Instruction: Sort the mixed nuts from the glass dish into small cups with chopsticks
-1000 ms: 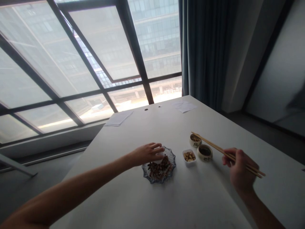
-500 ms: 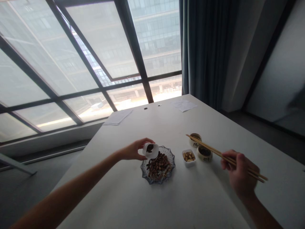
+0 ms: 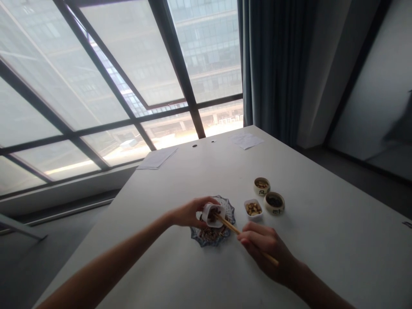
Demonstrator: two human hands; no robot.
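My left hand point(image 3: 195, 213) grips a small white tub point(image 3: 207, 214), tilted so its mouth faces right, over a scalloped glass bowl point(image 3: 230, 211). Dark brown pieces show inside the tub. The bowl holds many reddish-brown, elongated pieces point(image 3: 209, 236), whose exact kind I cannot make out. In my right hand point(image 3: 264, 246) is a pair of wooden chopsticks point(image 3: 230, 225), closed around by the fingers. Their tips reach into the tub's mouth. Right of the bowl stands another white tub point(image 3: 253, 209) with yellowish-brown pieces like nuts.
Two cream-coloured round pots with dark characters, one behind point(image 3: 262, 186) and one nearer point(image 3: 274, 203), stand beyond the second tub. Paper sheets lie at the far left point(image 3: 157, 158) and far right point(image 3: 247, 140) of the white table point(image 3: 154, 274). Windows and a dark curtain point(image 3: 273, 77) border the back.
My right hand has swung left with the chopsticks, bringing their tips from above the pots into the tub. My left hand has moved slightly right and lower with the tub.
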